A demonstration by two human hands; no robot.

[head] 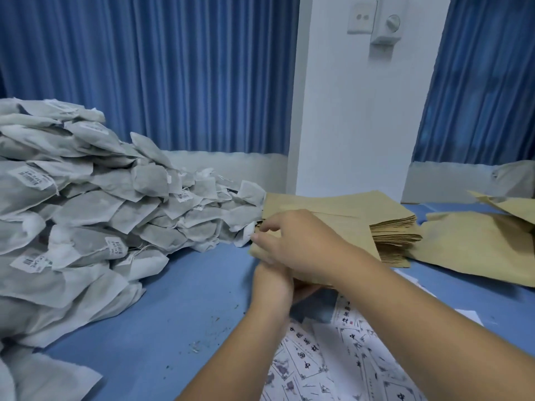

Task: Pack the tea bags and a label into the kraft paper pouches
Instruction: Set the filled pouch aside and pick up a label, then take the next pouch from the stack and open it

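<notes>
Printed white labels (333, 366) up front; left hand (270, 280) and right hand (301, 241) grip one tan kraft paper pouch (356, 233), contents hidden.

labels (333, 369): Chinese characters (only 中 clear) | tea bags (86, 204): barcodes, digits unreadable

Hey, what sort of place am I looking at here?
Probably a small hand-packing workroom: a big heap of white tea bags on a blue table, a stack of flat brown kraft paper pouches, and white printed label sheets.
</notes>
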